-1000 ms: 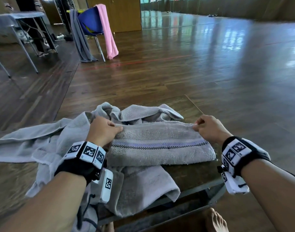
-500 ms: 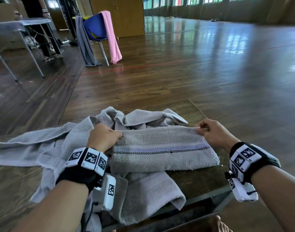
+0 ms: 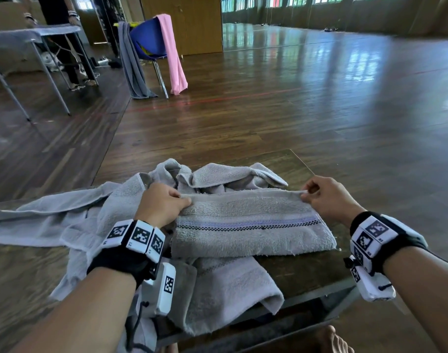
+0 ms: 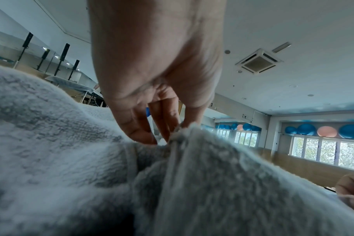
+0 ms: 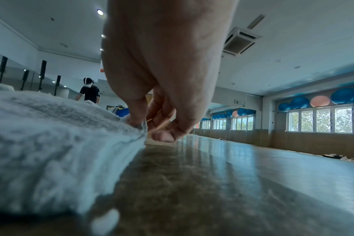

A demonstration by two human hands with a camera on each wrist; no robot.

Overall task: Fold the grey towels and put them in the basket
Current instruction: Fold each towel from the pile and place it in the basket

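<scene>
Hand (image 5: 162, 79) pinching towel (image 5: 51, 135) corner, wrist view

We see little change across the second: our left hand (image 3: 159, 206) and right hand (image 3: 328, 197) lift the far edge of the folded grey towel (image 3: 251, 225) slightly, the right corner now pinched clear above the table (image 3: 302, 273), lower right.

Loose towels crowd the left and middle; bare worktop lies at the right.
A heap of unfolded grey towels (image 3: 72, 220) fills the left and lower middle of the head view, with a bunched towel (image 3: 233, 174) just behind the folded towel (image 3: 251, 230). Bare worktop (image 3: 302, 273) shows at lower right, beside and in front of the folded towel.
</scene>
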